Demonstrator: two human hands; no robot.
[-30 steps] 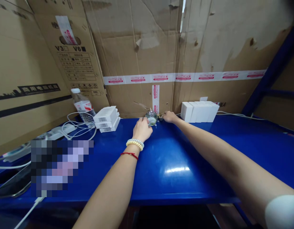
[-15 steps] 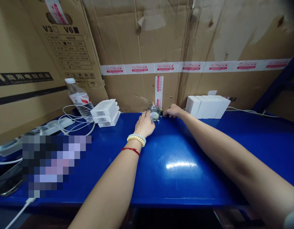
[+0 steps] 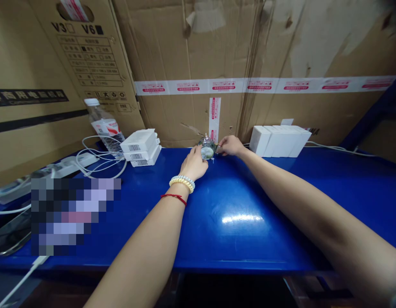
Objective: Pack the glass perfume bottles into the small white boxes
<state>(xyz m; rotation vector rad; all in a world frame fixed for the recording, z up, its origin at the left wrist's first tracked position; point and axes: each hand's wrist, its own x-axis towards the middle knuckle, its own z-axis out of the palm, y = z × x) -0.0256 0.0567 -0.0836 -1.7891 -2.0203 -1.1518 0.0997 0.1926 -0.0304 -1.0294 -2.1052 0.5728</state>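
A small round clear-glass bottle [image 3: 206, 145] with a pale label and a narrow metallic tip stands at the back of the blue table [image 3: 213, 239], near the cardboard. My left hand [image 3: 194, 164] is closed around its left and front side, thumb at the lower front. To the right of the bottle, my right hand [image 3: 230, 146] is pinched on a small dark and gold-coloured piece [image 3: 217, 146] whose kind is too small to tell. That piece is close against the bottle; whether they touch is unclear. Tiny clear bits [image 3: 212, 160] lie in front of the bottle.
Stacked white boxes [image 3: 140, 147] and a water bottle [image 3: 107, 128] stand at left, beside a power strip [image 3: 75, 162] with white cables. A row of white boxes [image 3: 279, 142] is at right. Large cardboard [image 3: 185, 51] walls the back. A blurred-out patch [image 3: 75, 214] covers the left front.
My right hand has moved slightly left, nearer the bottle, with the small dark piece. My left hand remains at the bottle. The whole view has shifted a little.
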